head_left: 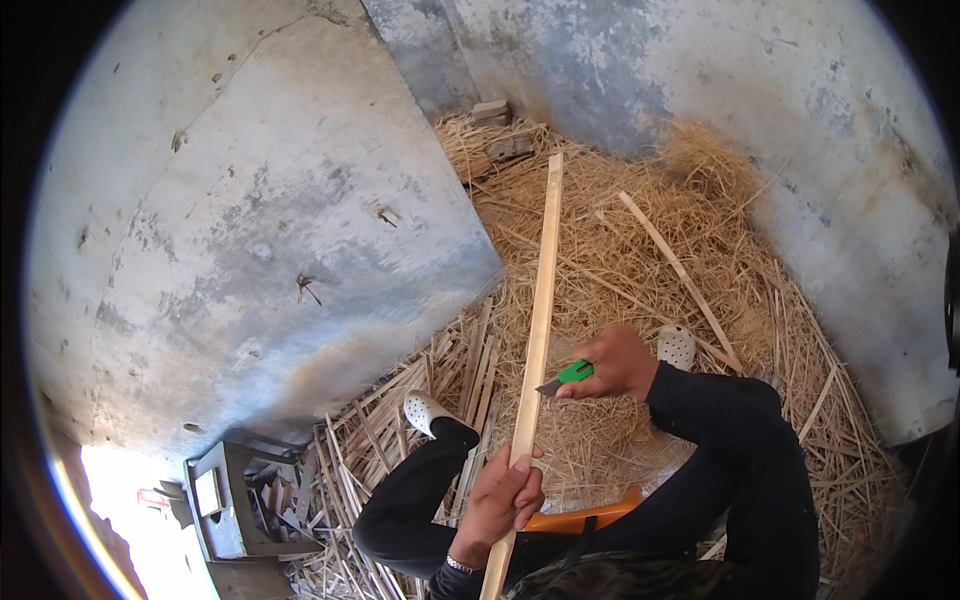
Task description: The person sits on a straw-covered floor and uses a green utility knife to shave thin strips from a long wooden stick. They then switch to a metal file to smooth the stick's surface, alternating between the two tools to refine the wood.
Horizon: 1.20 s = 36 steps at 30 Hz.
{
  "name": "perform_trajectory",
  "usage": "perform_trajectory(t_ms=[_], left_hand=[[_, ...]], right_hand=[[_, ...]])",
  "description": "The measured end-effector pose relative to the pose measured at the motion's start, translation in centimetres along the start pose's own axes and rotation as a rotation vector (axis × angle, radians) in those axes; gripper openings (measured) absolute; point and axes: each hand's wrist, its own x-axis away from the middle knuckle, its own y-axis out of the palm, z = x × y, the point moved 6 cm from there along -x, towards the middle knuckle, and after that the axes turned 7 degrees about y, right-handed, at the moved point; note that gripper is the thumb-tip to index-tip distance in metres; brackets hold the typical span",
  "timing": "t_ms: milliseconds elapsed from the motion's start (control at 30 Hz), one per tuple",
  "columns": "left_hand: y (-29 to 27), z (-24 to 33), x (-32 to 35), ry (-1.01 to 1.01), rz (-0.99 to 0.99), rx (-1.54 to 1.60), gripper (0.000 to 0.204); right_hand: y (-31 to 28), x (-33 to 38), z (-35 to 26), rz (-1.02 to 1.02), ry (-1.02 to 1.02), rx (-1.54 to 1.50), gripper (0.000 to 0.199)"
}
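Note:
A long pale strip, looking like split bamboo (542, 300), runs from the lower edge up across the middle, tilted slightly right. My left hand (501, 492) is wrapped round its lower part, a bracelet on the wrist. In my right hand (615, 364) is a green-handled utility knife (573, 375), gripped with the fingers closed. Its grey blade points left, and the tip meets or nearly meets the strip's right edge, above my left hand; whether it cuts in cannot be made out.
Fine shavings (640, 240) cover the floor, with a loose strip (680, 265) at right. Split strips (380, 450) lie left of my legs, beside a wooden stool-like frame (235, 500). Stained walls (250, 200) enclose the corner. Something orange (580, 518) is between my legs. My white shoes (676, 347) rest among the shavings.

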Motion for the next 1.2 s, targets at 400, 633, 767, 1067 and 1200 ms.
perform_trajectory(t_ms=[400, 633, 767, 1067, 1200], left_hand=[[1.4, 0.9, 1.7, -0.012, 0.023, -0.045, 0.023], [2.1, -0.4, 2.3, -0.033, -0.098, -0.056, 0.025], [2.9, -1.2, 3.8, -0.105, -0.125, -0.052, 0.026], [3.4, -3.6, 5.0, -0.199, -0.175, -0.151, 0.028], [2.7, -4.7, 6.7, -0.191, -0.197, -0.232, 0.033]], right_hand=[[-0.7, 0.0, 2.2, 0.237, 0.011, 0.166, 0.076], [-3.7, -2.7, 9.5, 0.233, 0.185, 0.233, 0.076], [-6.1, -3.6, 14.9, 0.292, 0.497, 0.200, 0.080], [-8.2, -1.2, 23.6, 0.367, 0.395, 0.524, 0.074], [-9.3, 3.4, 34.2, 0.403, 0.933, 0.184, 0.080]])
